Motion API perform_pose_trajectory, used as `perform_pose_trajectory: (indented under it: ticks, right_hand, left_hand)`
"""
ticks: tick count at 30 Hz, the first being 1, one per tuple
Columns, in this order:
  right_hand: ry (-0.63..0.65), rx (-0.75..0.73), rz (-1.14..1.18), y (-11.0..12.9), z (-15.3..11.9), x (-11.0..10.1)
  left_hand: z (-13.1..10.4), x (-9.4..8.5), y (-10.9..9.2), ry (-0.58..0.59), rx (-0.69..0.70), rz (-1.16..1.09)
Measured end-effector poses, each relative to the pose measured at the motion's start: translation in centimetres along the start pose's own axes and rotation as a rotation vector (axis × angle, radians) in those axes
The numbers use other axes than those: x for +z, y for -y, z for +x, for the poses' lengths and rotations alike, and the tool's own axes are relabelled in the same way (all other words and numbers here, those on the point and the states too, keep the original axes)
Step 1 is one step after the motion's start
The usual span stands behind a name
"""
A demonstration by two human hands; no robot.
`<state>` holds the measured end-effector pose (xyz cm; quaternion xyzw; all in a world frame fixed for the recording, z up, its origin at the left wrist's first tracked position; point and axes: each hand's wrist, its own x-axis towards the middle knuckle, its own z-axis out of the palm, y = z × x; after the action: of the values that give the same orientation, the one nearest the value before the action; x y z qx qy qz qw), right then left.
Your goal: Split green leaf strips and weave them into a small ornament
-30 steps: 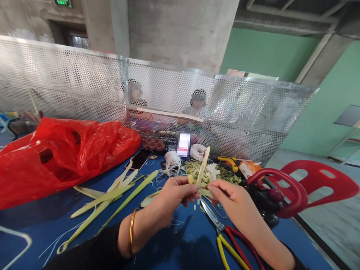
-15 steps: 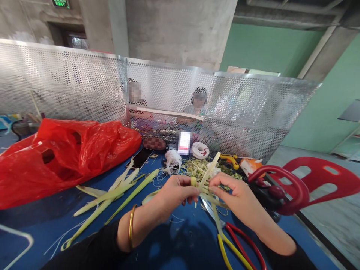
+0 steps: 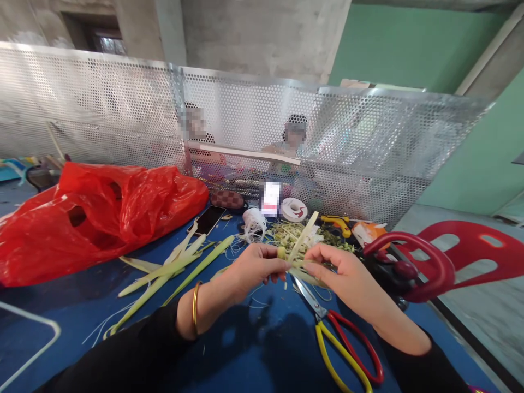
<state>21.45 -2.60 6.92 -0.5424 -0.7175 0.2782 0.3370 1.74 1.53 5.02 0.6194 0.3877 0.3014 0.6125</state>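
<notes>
Pale leaf strips (image 3: 303,237) meet between the hands, one slanting upward; the left hand (image 3: 256,270) and right hand (image 3: 341,275) both pinch them between thumb and fingers. Scissors (image 3: 321,313) lie between the forearms, leafy trimmings (image 3: 286,233) just beyond the hands, longer leaves (image 3: 164,271) and a red plastic bag (image 3: 143,204) left of them.

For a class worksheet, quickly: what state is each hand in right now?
Left hand: closed, pinching pale green strips.
Right hand: closed, pinching the same bunch of strips.
</notes>
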Motion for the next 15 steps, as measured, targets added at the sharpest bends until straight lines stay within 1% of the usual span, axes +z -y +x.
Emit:
perform_pose_trajectory:
  ticks: [2,5,8,10,11,12,13,15]
  right_hand:
    - [0.042,-0.015,0.051,0.1,-0.2,-0.6]
    - [0.154,-0.002,0.197,0.4,-0.7,-1.3]
    - [0.272,0.087,0.430,0.5,-1.1,-1.5]
    - [0.314,0.137,0.581,0.5,-1.1,-1.2]
    - [0.305,0.145,0.624,0.5,-1.1,-0.9]
    - [0.268,0.136,0.634,0.4,-1.0,-0.6]
    - [0.205,0.113,0.617,0.3,-0.9,-0.3]
    - [0.024,0.030,0.546,0.2,-0.6,0.3]
  left_hand:
    - [0.1,-0.1,0.0,-0.010,0.004,0.011]
    - [0.3,0.0,0.0,-0.037,0.001,-0.011]
    - [0.4,0.1,0.0,-0.050,-0.007,-0.056]
    - [0.5,0.2,0.2,-0.038,-0.004,-0.067]
    - [0.5,0.2,0.3,-0.029,0.003,-0.068]
    - [0.5,0.2,0.4,-0.021,0.007,-0.069]
    - [0.5,0.2,0.5,-0.017,0.007,-0.069]
    - [0.5,0.2,0.4,-0.012,-0.005,-0.063]
